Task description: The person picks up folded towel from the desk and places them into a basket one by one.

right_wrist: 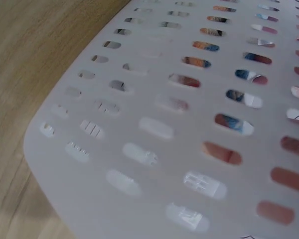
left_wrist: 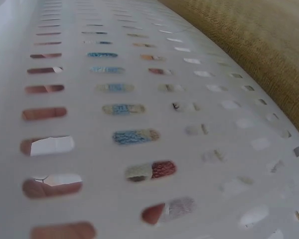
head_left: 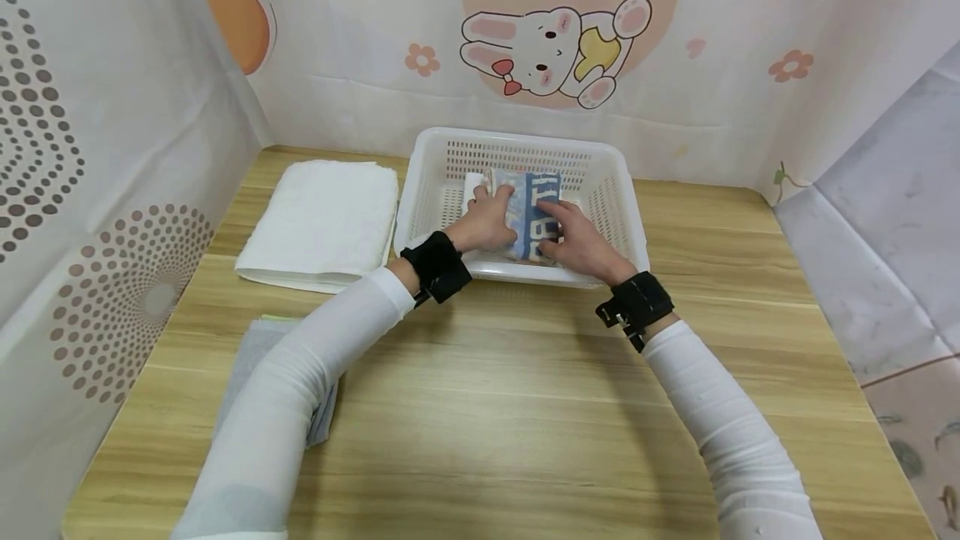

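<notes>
Inside the white plastic basket (head_left: 423, 165) lies a folded towel (head_left: 522, 215), blue and beige with large pale letters. My left hand (head_left: 486, 219) holds its left side, thumb towards me and fingers towards the far side. Opposite it, my right hand (head_left: 581, 242) grips the right edge with bent fingers. A flat white item (head_left: 472, 186) shows beside the towel, partly covered by the left hand. Through the slots of the basket wall (left_wrist: 89, 159), the left wrist view gives glimpses of fingers and coloured cloth. Similar slots in the basket side (right_wrist: 154, 127) fill the right wrist view.
A folded white towel (head_left: 322, 219) lies left of the basket on the wooden table (head_left: 480, 407). Nearer me, folded grey cloth (head_left: 251, 357) is partly hidden under the left sleeve. A printed curtain (head_left: 360, 40) hangs right behind the basket.
</notes>
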